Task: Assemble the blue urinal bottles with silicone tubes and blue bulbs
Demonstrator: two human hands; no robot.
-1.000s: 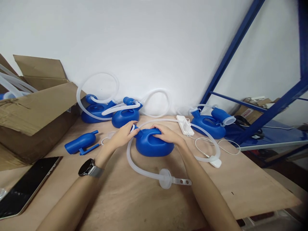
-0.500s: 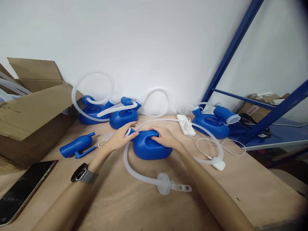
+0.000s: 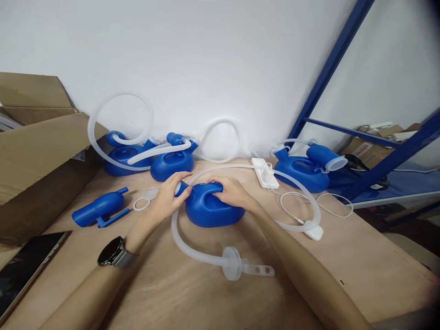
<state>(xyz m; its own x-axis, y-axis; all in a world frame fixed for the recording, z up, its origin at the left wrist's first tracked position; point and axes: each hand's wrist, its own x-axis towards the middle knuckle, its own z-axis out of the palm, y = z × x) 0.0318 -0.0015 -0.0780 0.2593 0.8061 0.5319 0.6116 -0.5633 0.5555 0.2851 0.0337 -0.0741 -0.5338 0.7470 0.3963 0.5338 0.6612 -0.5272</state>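
A blue plastic urinal bottle (image 3: 213, 211) with a loop handle stands on the wooden table in front of me. My right hand (image 3: 232, 192) is wrapped round its handle from the right. At the bottle's neck on the left, my left hand (image 3: 172, 195) closes with the thumb on the near side and fingers behind, partly hiding the mouth. A clear flexible tube (image 3: 192, 251) curves behind and around the bottle. Its near end carries a translucent disc-shaped cap (image 3: 232, 263) with a holed strap. Left of my left hand lies a translucent cap with a ring (image 3: 141, 203).
A loose blue funnel-like piece (image 3: 99, 208) lies at left, near a phone (image 3: 30, 268) and a cardboard box (image 3: 44, 151). Several blue bottles with tubes, one at right (image 3: 299, 174), stand along the wall. A white power strip (image 3: 264, 174) and charger (image 3: 313, 230) lie at right.
My left hand has shifted slightly along the neck and covers more of its mouth. The right hand keeps its hold. The view has turned a little, uncovering the ringed cap on the table.
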